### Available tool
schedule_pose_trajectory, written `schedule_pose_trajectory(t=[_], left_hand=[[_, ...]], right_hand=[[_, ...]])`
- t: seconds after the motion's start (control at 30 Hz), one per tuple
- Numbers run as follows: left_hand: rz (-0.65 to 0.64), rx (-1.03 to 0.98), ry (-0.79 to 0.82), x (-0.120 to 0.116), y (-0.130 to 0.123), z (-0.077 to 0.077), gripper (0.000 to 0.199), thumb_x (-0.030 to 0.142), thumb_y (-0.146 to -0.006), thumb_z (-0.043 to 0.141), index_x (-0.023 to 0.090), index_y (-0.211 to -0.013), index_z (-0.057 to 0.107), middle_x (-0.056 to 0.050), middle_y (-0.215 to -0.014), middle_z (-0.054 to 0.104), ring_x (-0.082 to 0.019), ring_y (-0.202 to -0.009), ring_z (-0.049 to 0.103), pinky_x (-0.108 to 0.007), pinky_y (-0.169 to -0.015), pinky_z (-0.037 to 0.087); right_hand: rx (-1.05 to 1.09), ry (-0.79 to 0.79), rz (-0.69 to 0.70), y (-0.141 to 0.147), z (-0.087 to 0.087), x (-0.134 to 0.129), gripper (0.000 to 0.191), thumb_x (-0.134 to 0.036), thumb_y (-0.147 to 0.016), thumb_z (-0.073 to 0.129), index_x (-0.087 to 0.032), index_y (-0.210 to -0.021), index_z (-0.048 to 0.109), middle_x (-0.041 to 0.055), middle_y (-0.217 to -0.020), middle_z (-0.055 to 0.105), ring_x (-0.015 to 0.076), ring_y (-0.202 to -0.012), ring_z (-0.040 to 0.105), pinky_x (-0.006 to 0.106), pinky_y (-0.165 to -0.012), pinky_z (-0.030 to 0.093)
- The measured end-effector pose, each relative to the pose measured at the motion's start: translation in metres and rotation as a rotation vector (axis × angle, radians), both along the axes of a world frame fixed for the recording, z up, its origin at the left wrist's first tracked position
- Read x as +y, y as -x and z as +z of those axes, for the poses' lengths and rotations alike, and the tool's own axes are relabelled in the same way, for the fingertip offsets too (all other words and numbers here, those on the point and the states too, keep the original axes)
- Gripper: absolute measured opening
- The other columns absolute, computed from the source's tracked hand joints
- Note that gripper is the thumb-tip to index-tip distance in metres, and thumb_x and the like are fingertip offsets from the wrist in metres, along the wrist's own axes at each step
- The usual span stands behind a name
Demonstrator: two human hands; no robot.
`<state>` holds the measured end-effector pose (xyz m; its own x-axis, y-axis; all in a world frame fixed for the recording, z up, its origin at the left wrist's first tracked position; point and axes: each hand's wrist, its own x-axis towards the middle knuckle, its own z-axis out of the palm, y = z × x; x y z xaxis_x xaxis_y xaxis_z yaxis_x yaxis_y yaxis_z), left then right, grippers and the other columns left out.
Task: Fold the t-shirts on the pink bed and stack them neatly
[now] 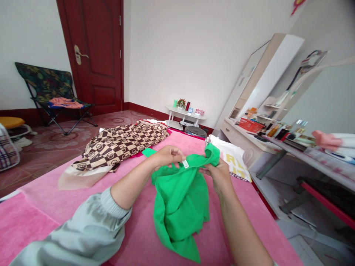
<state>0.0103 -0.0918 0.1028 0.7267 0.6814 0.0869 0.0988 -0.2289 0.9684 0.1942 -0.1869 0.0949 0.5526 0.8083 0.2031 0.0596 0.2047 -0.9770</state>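
A bright green garment (180, 199) hangs bunched between my two hands, its lower folds reaching down over the pink bedspread (133, 232). My left hand (170, 157) pinches its upper edge close to a small white label (185, 164). On the other side, my right hand (219, 173) grips the edge, with a curl of green cloth over the thumb. Left of my hands lies a brown and cream checked garment (124, 144). Beyond my right hand rests a white garment with yellow lettering (234, 159).
A white dressing table (263, 142) with a red basket (251, 125) and bottles stands at the right. By the far wall is a low white shelf (173, 111). A folding chair (44, 83) holding orange cloth stands near the dark red door (97, 55).
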Motion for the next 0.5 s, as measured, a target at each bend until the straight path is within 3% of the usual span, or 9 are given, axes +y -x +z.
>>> schedule_pose_trajectory(t=[0.1,0.2,0.3,0.4,0.5], left_hand=[[-0.099,0.025,-0.093,-0.003,0.000,0.001,0.040,0.053,-0.072,0.064,0.014,-0.081,0.068,-0.003,-0.072,0.066,-0.012,-0.062,0.059,-0.018,-0.047,0.037],[-0.187,0.008,-0.214,-0.007,-0.003,-0.001,0.043,0.047,-0.063,0.074,0.015,-0.090,0.068,-0.004,-0.086,0.068,-0.014,-0.073,0.060,-0.021,-0.060,0.043],[-0.129,0.074,-0.350,-0.010,-0.008,-0.008,0.056,0.048,-0.053,0.080,0.016,-0.096,0.064,-0.003,-0.091,0.065,-0.017,-0.078,0.058,-0.023,-0.064,0.043],[-0.075,0.199,-0.407,-0.012,-0.013,-0.017,0.055,0.052,-0.049,0.080,0.017,-0.088,0.062,0.001,-0.078,0.061,-0.015,-0.069,0.054,-0.023,-0.056,0.037],[-0.148,0.263,-0.329,-0.016,-0.019,-0.026,0.042,0.050,-0.051,0.078,0.017,-0.069,0.058,0.004,-0.063,0.052,-0.013,-0.060,0.047,-0.022,-0.051,0.030]], right_hand=[[0.012,-0.024,-0.020,-0.001,-0.001,0.000,0.042,-0.030,-0.047,0.079,-0.016,-0.084,0.065,0.0016,-0.072,0.070,0.0191,-0.059,0.065,0.034,-0.053,0.058],[0.021,-0.056,-0.020,-0.001,-0.001,0.000,0.037,-0.030,-0.051,0.078,-0.016,-0.082,0.065,0.0014,-0.071,0.069,0.0181,-0.059,0.065,0.033,-0.054,0.058],[0.061,-0.145,-0.096,-0.007,0.002,-0.001,0.031,-0.028,-0.055,0.076,-0.018,-0.081,0.064,-0.0006,-0.072,0.069,0.0171,-0.063,0.065,0.034,-0.059,0.058],[0.183,-0.307,-0.285,-0.024,0.008,-0.002,0.035,-0.022,-0.050,0.077,-0.018,-0.081,0.062,-0.0028,-0.074,0.068,0.0153,-0.068,0.066,0.031,-0.063,0.058],[0.257,-0.386,-0.380,-0.047,0.014,-0.004,0.041,-0.021,-0.048,0.078,-0.019,-0.084,0.060,-0.0045,-0.074,0.067,0.0141,-0.068,0.065,0.027,-0.062,0.058]])
